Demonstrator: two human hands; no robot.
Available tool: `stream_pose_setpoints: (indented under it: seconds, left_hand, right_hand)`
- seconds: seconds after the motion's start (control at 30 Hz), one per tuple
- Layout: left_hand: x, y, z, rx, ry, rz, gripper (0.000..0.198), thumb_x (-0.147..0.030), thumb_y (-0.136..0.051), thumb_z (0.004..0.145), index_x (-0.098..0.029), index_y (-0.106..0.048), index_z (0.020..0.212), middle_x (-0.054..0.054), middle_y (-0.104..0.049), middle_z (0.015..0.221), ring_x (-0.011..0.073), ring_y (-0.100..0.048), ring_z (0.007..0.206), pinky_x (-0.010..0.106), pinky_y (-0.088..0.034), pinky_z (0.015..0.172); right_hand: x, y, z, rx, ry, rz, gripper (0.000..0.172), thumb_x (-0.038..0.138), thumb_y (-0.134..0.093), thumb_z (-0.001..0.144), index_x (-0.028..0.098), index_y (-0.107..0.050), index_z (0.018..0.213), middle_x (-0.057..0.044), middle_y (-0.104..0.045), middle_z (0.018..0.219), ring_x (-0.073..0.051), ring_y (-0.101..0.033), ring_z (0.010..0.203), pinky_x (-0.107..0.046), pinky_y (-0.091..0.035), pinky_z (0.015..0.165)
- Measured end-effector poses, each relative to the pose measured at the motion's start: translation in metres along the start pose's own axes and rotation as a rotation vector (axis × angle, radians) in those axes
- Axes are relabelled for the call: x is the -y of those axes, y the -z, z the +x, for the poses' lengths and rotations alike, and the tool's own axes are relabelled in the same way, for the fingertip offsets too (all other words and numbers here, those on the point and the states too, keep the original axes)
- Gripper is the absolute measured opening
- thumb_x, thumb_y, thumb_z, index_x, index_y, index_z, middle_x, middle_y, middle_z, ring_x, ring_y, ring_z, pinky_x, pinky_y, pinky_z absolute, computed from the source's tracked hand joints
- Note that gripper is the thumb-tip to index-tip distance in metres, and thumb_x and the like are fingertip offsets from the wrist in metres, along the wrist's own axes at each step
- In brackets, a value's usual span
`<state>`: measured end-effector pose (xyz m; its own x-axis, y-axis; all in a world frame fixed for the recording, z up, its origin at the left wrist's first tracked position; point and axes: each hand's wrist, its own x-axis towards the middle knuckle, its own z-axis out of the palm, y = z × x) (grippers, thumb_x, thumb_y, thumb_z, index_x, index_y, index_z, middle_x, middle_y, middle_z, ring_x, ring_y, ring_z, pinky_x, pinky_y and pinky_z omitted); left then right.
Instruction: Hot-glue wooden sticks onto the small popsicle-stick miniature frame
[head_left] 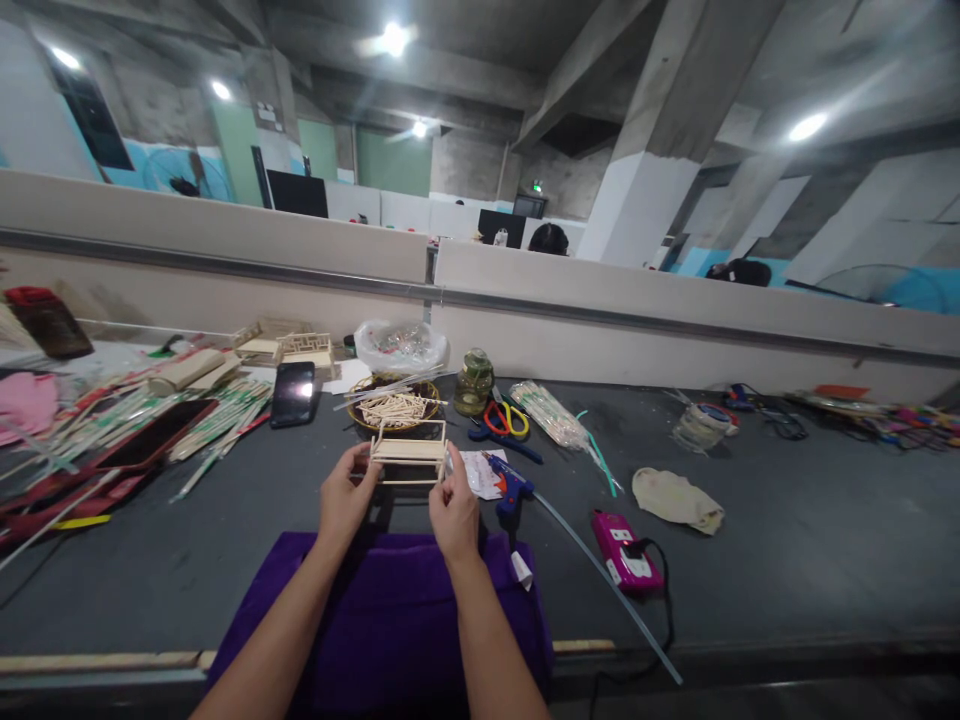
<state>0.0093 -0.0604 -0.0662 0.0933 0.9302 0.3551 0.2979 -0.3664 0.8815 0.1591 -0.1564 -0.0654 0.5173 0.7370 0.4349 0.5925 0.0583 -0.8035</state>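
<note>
Between my two hands is a small wooden stick frame (pixel 409 452), like a miniature bench, with a slatted seat and thin rails. My left hand (pixel 349 497) grips its left end, fingers closed round the side posts. At the right end, my right hand (pixel 454 508) pinches the frame with thumb and fingers. Just beyond it sits a round basket (pixel 436 408) of short wooden sticks (pixel 394 407). A blue glue gun (pixel 513 484) lies right of my right hand, over a printed packet (pixel 482 474). A purple cloth (pixel 390 610) spreads under my forearms.
Scissors (pixel 507 419), blue pliers (pixel 504 440), a glass jar (pixel 475 382) and bagged sticks (pixel 551 415) lie behind. A pink power strip (pixel 627 553) and a cloth (pixel 678 499) are right. Left are a phone (pixel 293 394) and stick bundles (pixel 221 420). A low partition (pixel 600 310) bounds the back.
</note>
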Motion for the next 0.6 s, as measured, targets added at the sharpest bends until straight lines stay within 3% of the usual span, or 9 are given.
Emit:
stream_pose_setpoints:
  seconds: [0.6]
  left_hand:
    - [-0.0023,0.0008,-0.0016,-0.002,0.011,-0.029,0.046,-0.045,-0.060,0.078,-0.017,-0.061,0.114,0.003,-0.068,0.082,0.0181,-0.063,0.068,0.029,-0.051,0.065]
  right_hand:
    - [-0.0003,-0.0002,-0.0002,-0.004,-0.012,0.028,0.064,0.014,-0.042,0.079,0.015,-0.041,0.142,0.008,-0.043,0.056,-0.013,-0.047,0.052,-0.023,-0.039,0.059]
